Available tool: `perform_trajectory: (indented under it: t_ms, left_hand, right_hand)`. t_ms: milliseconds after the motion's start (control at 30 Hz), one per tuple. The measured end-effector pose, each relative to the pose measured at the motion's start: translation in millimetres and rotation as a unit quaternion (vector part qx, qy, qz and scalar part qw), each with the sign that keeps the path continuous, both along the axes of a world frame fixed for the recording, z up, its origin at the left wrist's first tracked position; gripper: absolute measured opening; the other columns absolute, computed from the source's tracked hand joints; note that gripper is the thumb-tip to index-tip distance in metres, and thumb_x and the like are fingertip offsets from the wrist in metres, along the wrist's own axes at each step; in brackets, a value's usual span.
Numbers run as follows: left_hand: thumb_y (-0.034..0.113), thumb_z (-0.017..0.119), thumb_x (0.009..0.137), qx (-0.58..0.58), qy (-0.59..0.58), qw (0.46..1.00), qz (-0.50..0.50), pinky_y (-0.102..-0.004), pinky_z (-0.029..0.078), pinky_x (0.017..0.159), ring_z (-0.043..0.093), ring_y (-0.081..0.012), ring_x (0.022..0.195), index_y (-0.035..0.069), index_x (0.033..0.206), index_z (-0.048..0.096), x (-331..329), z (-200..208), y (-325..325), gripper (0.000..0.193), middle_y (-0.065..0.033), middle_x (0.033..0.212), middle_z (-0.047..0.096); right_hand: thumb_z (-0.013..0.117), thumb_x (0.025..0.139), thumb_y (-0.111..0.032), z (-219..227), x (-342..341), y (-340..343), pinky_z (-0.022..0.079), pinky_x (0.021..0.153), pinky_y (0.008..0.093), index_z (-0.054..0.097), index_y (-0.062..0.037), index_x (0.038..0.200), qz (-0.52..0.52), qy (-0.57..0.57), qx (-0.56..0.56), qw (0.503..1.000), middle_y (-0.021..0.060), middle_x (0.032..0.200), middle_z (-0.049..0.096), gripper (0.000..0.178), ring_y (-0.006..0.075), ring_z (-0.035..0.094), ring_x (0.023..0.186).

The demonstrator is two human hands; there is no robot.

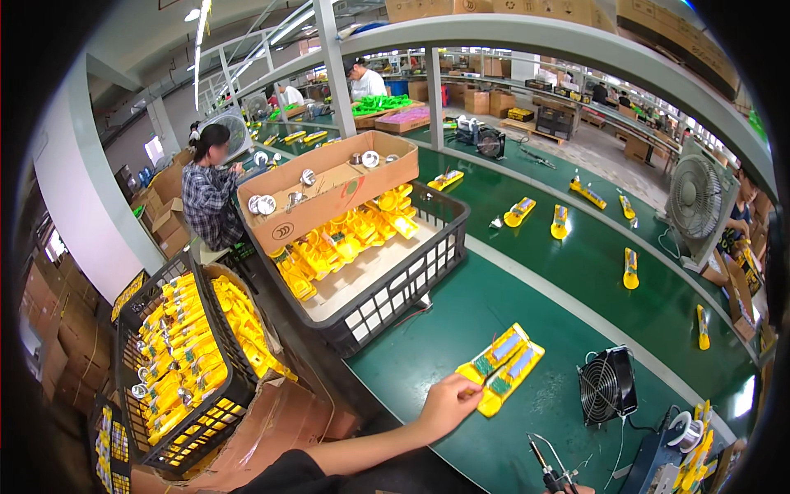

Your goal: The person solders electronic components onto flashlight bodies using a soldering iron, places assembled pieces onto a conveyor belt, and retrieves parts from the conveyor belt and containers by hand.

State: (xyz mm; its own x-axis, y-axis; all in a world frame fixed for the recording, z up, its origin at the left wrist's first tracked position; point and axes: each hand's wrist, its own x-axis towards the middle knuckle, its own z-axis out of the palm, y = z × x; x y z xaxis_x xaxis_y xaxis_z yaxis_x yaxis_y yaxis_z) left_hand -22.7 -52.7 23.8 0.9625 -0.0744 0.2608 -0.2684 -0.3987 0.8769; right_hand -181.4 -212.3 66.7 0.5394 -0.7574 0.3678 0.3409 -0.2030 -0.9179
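1. The fingers of the left hand (448,405) are held together, and the inner end of the nearer of two yellow housings (512,362) is touched by the fingertips; whether a thin part is pinched cannot be told.
2. The right hand (581,489) is mostly cut off by the lower edge, beside a soldering iron (546,473); how far it is closed cannot be told.
3. Many yellow parts are held in a black crate (387,306), and a cardboard box (333,196) with round silver reflectors is placed across it.
4. Rows of yellow housings are packed in a lower crate (216,424) at the left.
5. The two housings are laid side by side on the green bench (420,358), near a small black fan (607,385); a blue cell and a green circuit board are seen in each.
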Motion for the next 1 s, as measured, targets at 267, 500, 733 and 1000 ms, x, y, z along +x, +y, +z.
perform_trajectory:
  t_ms: [267,500,733,1000]
  left_hand:
    - [0.011,0.06,0.075,0.16,-0.102,0.977,0.095,-0.031,0.046,0.058,0.057,-0.0233,0.066,0.0,0.093,0.054,28.8,25.8,88.7,0.021,-0.0139,0.087,0.054]
    - [0.013,0.059,0.076,0.278,-0.05,0.948,0.146,-0.0374,0.045,0.061,0.055,-0.0307,0.07,0.003,0.087,0.056,77.6,3.0,101.9,0.016,-0.0133,0.08,0.051]
    - [0.005,0.066,0.069,0.082,-0.159,0.967,0.182,-0.022,0.043,0.05,0.052,-0.0133,0.061,0.004,0.078,0.062,68.7,1.4,98.7,0.009,-0.005,0.075,0.051]
    - [0.0,0.059,0.066,0.024,-0.186,0.982,0.029,-0.0367,0.04,0.08,0.054,-0.0258,0.09,0.005,0.069,0.053,54.8,1.3,95.8,0.009,-0.0054,0.083,0.06]
  right_hand:
    - [0.064,0.073,-0.025,3.1,12.3,5.8,0.036,0.048,0.0219,0.045,-0.0016,0.079,0.0,0.029,0.018,0.999,0.0038,0.052,0.046,0.03,0.0105,0.042,0.043]
    - [0.063,0.074,-0.027,-0.7,31.0,9.9,0.033,0.042,0.0205,0.045,-0.0019,0.078,0.021,0.042,0.007,0.999,0.0038,0.051,0.046,0.031,0.0096,0.042,0.042]
    - [0.061,0.076,-0.03,-0.4,39.8,6.0,0.032,0.041,0.0207,0.046,-0.0012,0.078,0.001,0.069,-0.026,0.997,0.0043,0.051,0.046,0.032,0.0098,0.042,0.041]
    - [0.054,0.075,-0.031,-17.0,44.7,-1.2,0.031,0.044,0.0262,0.046,-0.0008,0.066,-0.067,0.116,-0.038,0.99,0.0044,0.055,0.042,0.032,0.0128,0.04,0.047]
